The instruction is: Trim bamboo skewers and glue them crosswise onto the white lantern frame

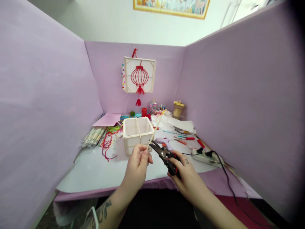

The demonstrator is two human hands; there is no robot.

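Note:
My left hand (140, 162) pinches the lower end of a thin wooden stick (155, 129), which slants up and to the right. In my right hand (184, 170) is a pair of pruning shears (164, 154) with black and red handles. Their jaws are at the stick just above my left fingertips; whether the blades touch it I cannot tell. Behind my left hand stands a white box-shaped lantern frame (128, 141) with wooden edges, open at the top. A single stick (138, 127) lies across its top opening.
A finished lantern (152, 76) hangs at the back wall. To the right lie a glue gun (164, 140) and a power strip (207, 158) with a black cable. Red cord (107, 144) and bundled sticks (94, 136) lie left. Purple panels enclose three sides.

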